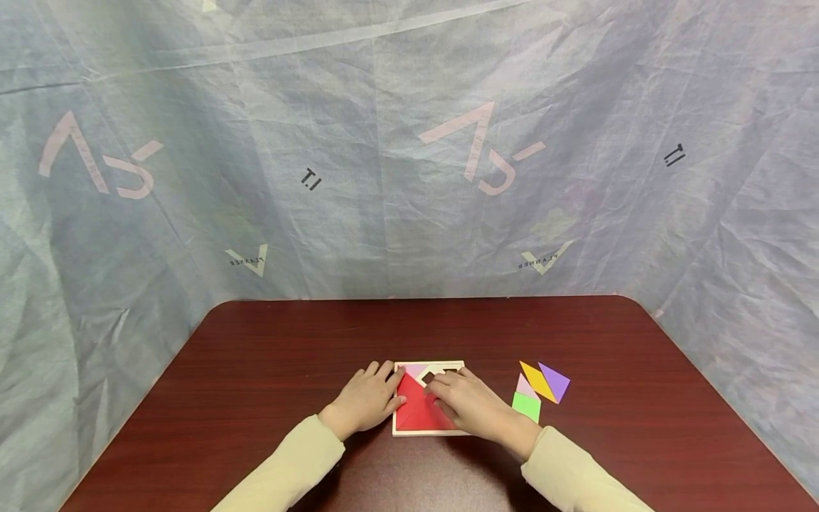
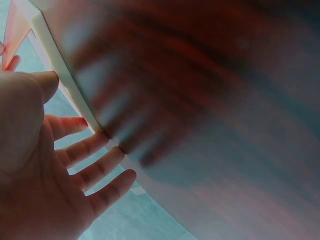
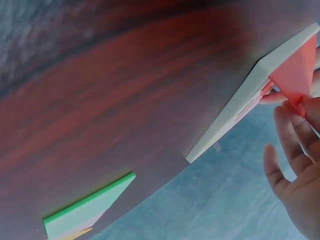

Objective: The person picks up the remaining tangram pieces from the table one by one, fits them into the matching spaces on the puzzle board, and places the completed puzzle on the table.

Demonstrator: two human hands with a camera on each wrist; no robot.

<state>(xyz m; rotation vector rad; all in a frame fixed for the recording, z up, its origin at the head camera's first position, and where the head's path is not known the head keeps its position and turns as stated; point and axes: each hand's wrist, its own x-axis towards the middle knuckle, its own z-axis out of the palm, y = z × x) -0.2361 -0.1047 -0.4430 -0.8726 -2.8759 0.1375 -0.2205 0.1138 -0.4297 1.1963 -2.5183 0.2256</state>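
Note:
A square wooden tangram tray [image 1: 427, 434] lies on the table with a pale rim. In it are two large red triangles, one at the left [image 1: 404, 398] and one along the near side [image 1: 425, 419], plus a pink piece [image 1: 414, 370] at the far side. My left hand [image 1: 367, 400] rests at the tray's left edge, fingers spread and fairly straight, thumb over the rim. Over the tray's right part, my right hand [image 1: 476, 405] pinches the tip of the near red triangle [image 3: 296, 70] between fingers and thumb. That hand hides the tray's right side.
Right of the tray lie loose tangram pieces: a green square [image 1: 527, 407], a small pink triangle [image 1: 525, 386], a yellow parallelogram [image 1: 539, 382] and a purple triangle [image 1: 555, 382]. The dark red table [image 1: 307, 334] meets a grey printed cloth [image 1: 384, 235] behind and at both sides.

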